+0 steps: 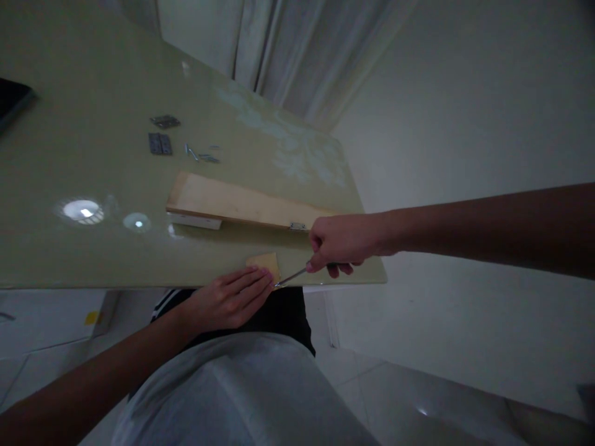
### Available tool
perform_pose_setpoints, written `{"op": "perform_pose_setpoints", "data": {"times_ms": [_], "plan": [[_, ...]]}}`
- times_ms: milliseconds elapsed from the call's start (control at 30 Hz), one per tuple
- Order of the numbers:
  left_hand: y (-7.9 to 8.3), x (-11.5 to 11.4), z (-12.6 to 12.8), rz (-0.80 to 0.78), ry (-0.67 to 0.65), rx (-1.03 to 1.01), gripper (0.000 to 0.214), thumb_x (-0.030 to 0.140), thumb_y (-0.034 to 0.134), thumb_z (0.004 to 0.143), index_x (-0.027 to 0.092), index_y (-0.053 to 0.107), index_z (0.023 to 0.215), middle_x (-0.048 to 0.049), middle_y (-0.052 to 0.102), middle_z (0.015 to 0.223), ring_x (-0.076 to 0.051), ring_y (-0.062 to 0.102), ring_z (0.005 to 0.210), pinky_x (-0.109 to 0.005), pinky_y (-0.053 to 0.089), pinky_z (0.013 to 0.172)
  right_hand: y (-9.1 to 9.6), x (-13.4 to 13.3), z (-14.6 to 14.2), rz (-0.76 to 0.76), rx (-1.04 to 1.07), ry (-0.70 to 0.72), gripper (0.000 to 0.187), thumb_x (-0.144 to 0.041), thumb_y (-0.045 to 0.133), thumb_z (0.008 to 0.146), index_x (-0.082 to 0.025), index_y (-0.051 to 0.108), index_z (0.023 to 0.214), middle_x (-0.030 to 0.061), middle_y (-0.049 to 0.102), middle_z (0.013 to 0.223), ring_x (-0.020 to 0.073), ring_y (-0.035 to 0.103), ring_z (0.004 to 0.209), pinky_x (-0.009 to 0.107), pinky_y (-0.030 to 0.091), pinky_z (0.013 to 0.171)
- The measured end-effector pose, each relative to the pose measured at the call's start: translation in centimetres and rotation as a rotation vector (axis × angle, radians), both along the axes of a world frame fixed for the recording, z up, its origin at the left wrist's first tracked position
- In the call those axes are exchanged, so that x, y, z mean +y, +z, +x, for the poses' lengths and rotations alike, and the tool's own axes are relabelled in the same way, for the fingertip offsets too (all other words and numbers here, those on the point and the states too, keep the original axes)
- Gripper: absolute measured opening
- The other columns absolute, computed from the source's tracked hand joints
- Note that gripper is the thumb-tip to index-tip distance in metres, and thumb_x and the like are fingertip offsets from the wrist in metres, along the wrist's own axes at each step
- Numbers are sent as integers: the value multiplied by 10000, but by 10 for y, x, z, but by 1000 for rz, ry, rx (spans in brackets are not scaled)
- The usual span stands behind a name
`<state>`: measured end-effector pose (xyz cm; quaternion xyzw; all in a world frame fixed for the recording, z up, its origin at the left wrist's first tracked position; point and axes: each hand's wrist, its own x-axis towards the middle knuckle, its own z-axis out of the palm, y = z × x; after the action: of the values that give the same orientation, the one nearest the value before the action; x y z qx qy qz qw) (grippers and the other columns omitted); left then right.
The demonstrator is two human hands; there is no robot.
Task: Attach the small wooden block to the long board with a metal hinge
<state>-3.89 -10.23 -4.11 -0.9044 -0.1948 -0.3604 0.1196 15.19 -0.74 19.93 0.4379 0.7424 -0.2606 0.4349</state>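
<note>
L hand: left hand (pixel 230 300) lies palm-down at the near table edge, fingers straight and pressed together, tips flat on the small wood block (pixel 264 262). Nothing is pinched, just weight from above.
R hand: right hand (pixel 341 243) comes in from the right, fingers curled tight round the handle of a screwdriver (pixel 292 277). The handle is hidden in the fist; only the thin shaft shows.
Tip: shaft slants down-left and its end meets the block's right edge, just beside the L fingertips. The view is dim, so whether a screw or small fitting sits under the tip, can't tell.
Block pos.: at the near edge of the table (pixel 93 68), partly under the L fingers, apart from the long board (pixel 232 203) behind it.
Block handling (est.): light, stiff, small. Prob. slides easily on the glossy top, so flat pressure from above suits it better than a side pinch. Best hold = top face, away from the tip.
Screwdriver handling (est.): rigid, thin, pointed. Grip at the handle, fingers clear of the end.
Long board: pale wood, flat mid-table, with a hinge (pixel 298 226) on its near edge by the R knuckles and a white strip (pixel 194 220) under its left end.
Further back: loose hinges (pixel 160 144) and a few screws (pixel 201 155), well apart from both hands.
Far left: dark flat thing (pixel 12 99), cut off by the frame.
Bkgd: curtain (pixel 288 49).
</note>
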Motion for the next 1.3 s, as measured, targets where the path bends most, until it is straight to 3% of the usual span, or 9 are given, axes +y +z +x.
{"op": "perform_pose_setpoints", "data": {"times_ms": [67, 233, 533, 667, 767, 1033, 1100, 1233, 1300], "plan": [[0, 0, 0, -3, 6, 7, 285, 132, 619, 986, 115, 721, 1251, -120, 762, 1283, -239, 694, 1224, -385, 531, 1123, 3, -4, 8, 94, 26, 101, 333, -453, 643, 941, -137, 679, 1040, 89, 761, 836, 163, 658, 632, 270, 415, 579], [2, 0, 1, 13, -2, -27, 292, 100, 539, 1005, 100, 727, 1228, -107, 773, 1264, -244, 711, 1186, -383, 557, 1084, 12, -16, 32, 214, 349, 1033, 206, -205, 455, 1048, -222, 649, 1115, 61, 736, 939, 180, 627, 771, 301, 301, 573], [2, -1, 0, -1, -5, -6, 275, 119, 603, 985, 92, 725, 1230, -127, 767, 1268, -255, 705, 1189, -401, 553, 1077, -5, 8, -9, -13, -21, -85, 333, -454, 621, 932, -144, 694, 836, 50, 720, 685, 120, 567, 488, 264, 408, 535], [2, -1, 1, -10, 2, -27, 264, 112, 592, 991, 100, 731, 1215, -113, 769, 1270, -244, 704, 1192, -389, 546, 1091, 7, 4, 3, 312, 205, 536, 353, -434, 711, 895, -155, 689, 1111, 117, 764, 942, 197, 665, 729, 269, 398, 588], [3, -1, 2, -15, 9, -31, 272, 103, 561, 1001, 105, 731, 1213, -109, 769, 1269, -237, 700, 1200, -380, 536, 1099, 12, -2, 15, 248, 405, 940, 184, -198, 523, 1002, -195, 705, 1024, 73, 754, 883, 178, 633, 726, 258, 358, 566], [2, 0, 0, -12, 1, -12, 283, 106, 544, 1001, 115, 725, 1219, -108, 769, 1267, -241, 700, 1196, -387, 545, 1090, -7, 4, 8, -23, 17, -109, 323, -443, 677, 912, -143, 701, 793, 28, 711, 617, 116, 550, 450, 231, 387, 469], [2, 0, 1, -17, 5, -12, 288, 105, 539, 1003, 114, 723, 1224, -110, 768, 1269, -241, 701, 1197, -389, 548, 1089, -2, -1, 10, 92, 45, 30, 309, -457, 702, 896, -149, 712, 914, 76, 759, 792, 152, 628, 580, 254, 404, 535], [3, -1, 3, -24, 9, -34, 282, 106, 534, 1010, 114, 727, 1216, -100, 770, 1271, -235, 701, 1196, -380, 547, 1090, 10, -14, 21, 289, 305, 749, 194, -282, 544, 1007, -207, 695, 1102, 109, 740, 1062, 206, 654, 810, 291, 380, 604], [4, 0, 3, -21, 11, -37, 279, 109, 539, 1011, 115, 727, 1217, -97, 772, 1269, -234, 704, 1192, -378, 549, 1086, 9, -15, 23, 184, 356, 734, 270, -238, 455, 1037, -223, 722, 999, 71, 744, 995, 174, 620, 763, 275, 376, 599]]}}
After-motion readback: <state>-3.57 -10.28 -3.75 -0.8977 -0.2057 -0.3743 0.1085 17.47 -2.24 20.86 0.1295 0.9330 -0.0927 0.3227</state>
